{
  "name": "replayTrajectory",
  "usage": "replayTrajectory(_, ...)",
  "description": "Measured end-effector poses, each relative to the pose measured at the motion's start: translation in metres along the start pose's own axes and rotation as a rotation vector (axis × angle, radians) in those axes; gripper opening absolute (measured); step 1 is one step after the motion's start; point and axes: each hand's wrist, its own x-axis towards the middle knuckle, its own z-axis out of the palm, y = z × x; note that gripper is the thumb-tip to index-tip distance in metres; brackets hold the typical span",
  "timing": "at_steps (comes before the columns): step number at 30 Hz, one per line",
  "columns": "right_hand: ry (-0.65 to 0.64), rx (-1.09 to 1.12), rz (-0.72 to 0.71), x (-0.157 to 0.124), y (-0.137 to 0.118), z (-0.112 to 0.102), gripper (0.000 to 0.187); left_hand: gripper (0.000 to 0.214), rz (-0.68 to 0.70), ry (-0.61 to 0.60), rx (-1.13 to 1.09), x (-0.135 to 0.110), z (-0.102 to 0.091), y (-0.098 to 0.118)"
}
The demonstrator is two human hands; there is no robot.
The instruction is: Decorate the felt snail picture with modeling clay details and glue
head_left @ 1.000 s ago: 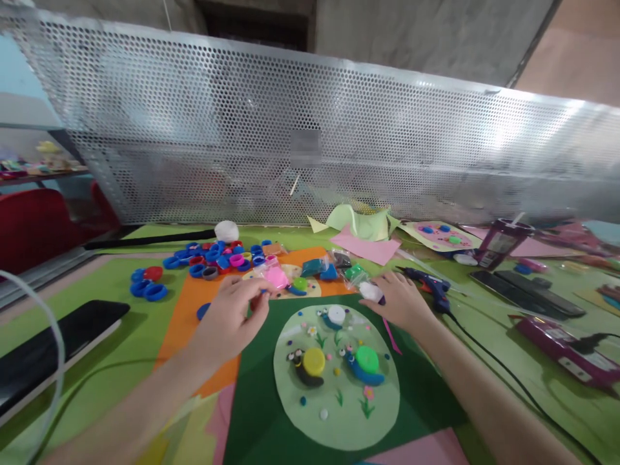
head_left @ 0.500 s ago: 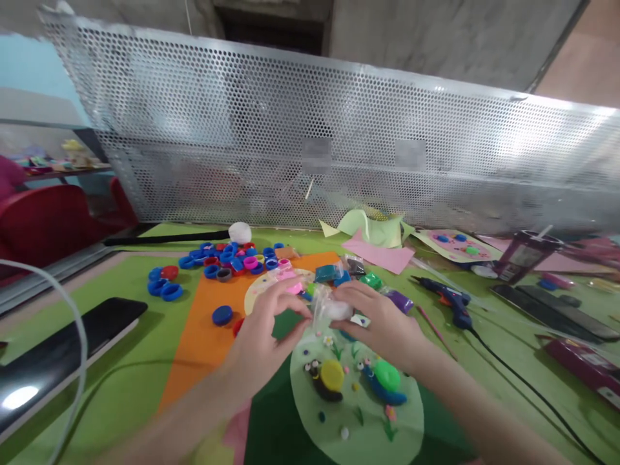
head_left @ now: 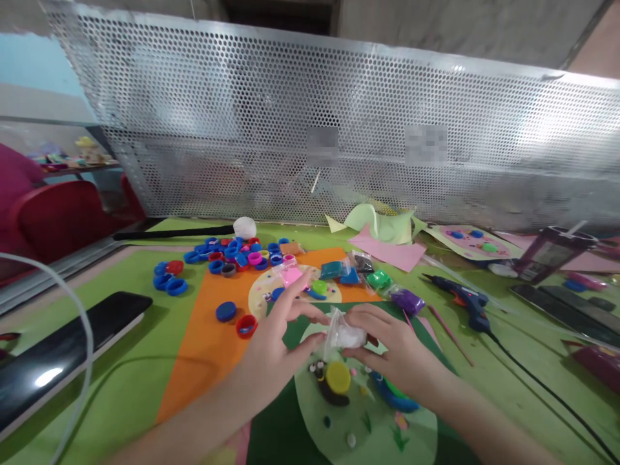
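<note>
Head | right grip (head_left: 394,342) closed round packet (head_left: 351,336) | left grip (head_left: 277,337) at its edge, hold unclear | blue snail (head_left: 403,403) part-hidden

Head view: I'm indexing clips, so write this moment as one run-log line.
right hand: holds bag of white material; left hand: at bag's clear end; below: pale green sheet, snail figures; right side: glue gun

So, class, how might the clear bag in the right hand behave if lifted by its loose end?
The clear bag would probably flop, since it looks thin and creased. The white lump inside, bunched at the right hand, may swing down as the heavier end. The bag's shine suggests it could feel slippery.
</note>
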Motion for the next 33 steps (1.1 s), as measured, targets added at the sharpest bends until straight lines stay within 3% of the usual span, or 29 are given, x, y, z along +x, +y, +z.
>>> replayTrajectory(5, -0.008, -0.032, -0.057, -0.002, 0.0, 0.002, 0.022, 0.075, -0.247, -0.048, -0.385, 0.001, 0.0, 0.002)
replayTrajectory(9, -0.026, -0.041, -0.047, -0.003, -0.002, 0.001, 0.025, 0.076, -0.305, -0.076, -0.407, 0.003, -0.001, 0.003)
replayTrajectory(11, -0.033, -0.043, -0.04, -0.003, -0.002, 0.0, 0.026, 0.065, -0.273, -0.074, -0.315, 0.005, -0.003, 0.002)
replayTrajectory(16, 0.019, 0.045, 0.067, -0.004, 0.003, 0.001, 0.022, 0.043, -0.004, 0.152, -0.003, 0.005, -0.008, 0.003)
replayTrajectory(18, 0.033, 0.064, 0.076, -0.005, 0.004, 0.002, 0.021, 0.041, 0.077, 0.12, 0.041, 0.003, -0.009, 0.004)
replayTrajectory(21, 0.018, 0.062, 0.058, -0.005, 0.001, 0.003, 0.019, 0.057, 0.08, 0.025, 0.073, 0.001, -0.009, 0.004)
replayTrajectory(26, -0.034, 0.08, 0.1, -0.004, -0.004, 0.004, 0.019, 0.086, -0.003, -0.009, 0.103, -0.002, -0.007, 0.004)
replayTrajectory(30, -0.068, 0.133, 0.157, -0.006, -0.005, 0.008, 0.022, 0.09, 0.044, -0.013, 0.123, -0.006, -0.002, 0.004)
replayTrajectory(33, -0.079, 0.18, 0.175, -0.007, -0.007, 0.011, 0.022, 0.088, 0.088, 0.051, 0.133, -0.01, 0.001, 0.003)
